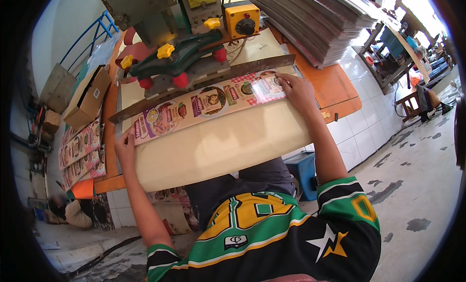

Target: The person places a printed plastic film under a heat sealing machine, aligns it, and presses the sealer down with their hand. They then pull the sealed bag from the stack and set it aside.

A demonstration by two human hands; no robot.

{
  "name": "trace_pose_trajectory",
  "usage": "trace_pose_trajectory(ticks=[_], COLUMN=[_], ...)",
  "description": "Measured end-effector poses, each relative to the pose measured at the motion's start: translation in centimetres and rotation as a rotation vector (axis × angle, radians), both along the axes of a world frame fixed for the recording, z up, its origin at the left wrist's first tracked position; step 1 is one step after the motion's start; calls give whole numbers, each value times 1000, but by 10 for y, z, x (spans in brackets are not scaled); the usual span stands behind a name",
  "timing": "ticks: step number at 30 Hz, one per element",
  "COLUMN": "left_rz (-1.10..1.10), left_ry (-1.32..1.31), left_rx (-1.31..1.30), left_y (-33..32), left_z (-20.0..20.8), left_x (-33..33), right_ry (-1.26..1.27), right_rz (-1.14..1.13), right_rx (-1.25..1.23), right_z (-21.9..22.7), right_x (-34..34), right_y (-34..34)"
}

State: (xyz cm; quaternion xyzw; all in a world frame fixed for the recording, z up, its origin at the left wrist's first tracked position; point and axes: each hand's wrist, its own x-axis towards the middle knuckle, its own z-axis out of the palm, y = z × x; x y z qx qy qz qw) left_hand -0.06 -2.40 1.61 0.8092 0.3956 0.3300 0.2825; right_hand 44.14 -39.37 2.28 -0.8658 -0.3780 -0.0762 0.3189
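- Nearest: person's green/blk/yellow jersey (252,238), dk trousers (264,177) below table edge; blue plastic container (302,171) by R leg, on floor.
- Cream sheet (218,148), lg, blank, across front of table (335,90) (orange-brown top), near edge curving over lap.
- L hand (125,145) at L end of strip: fingers bent, close tog., tips touching its edge; can't tell if pinched.
- R hand (297,91) at R end: fingers bent, nearly tog., tips on the corner; can't tell how firm the hold is.
- Food-print strip (211,102), long & narrow, between both hands, lying on cream sheet, R end farther from body; glare nr R end.
- Metal bar (262,64), right behind strip, approx. parallel.
- Dk green clamp arm (179,61) w/ yellow star knobs (165,51) & red feet (180,80), over/behind bar.
- L side: printed sheets (80,151), open cardboard box (87,101) just beyond.
- Behind: yellow control box (241,21) w/ blk dial; to its R, tall stack of flat sheets (310,24).
- Far L: blue railing (92,37).
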Motion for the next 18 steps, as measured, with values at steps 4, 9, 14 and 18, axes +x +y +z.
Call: trace_pose_trajectory(ticks=[4, 9, 14, 18], left_rz=[22, 90, 79, 73], left_ry=[17, 75, 25, 11], left_rx=[-40, -40, 12, 7], left_y=[-26, -40, -43, -42], left_z=[5, 8, 5, 5], left_x=[-4, -13, -14, -13], right_ry=[-4, -11, -16, -29], right_rz=[11, -22, -31, -41], right_rx=[21, 12, -1, 14], right_z=[5, 5, 3, 3], right_x=[-11, -22, -21, -22], right_y=[-7, -10, -8, -10])
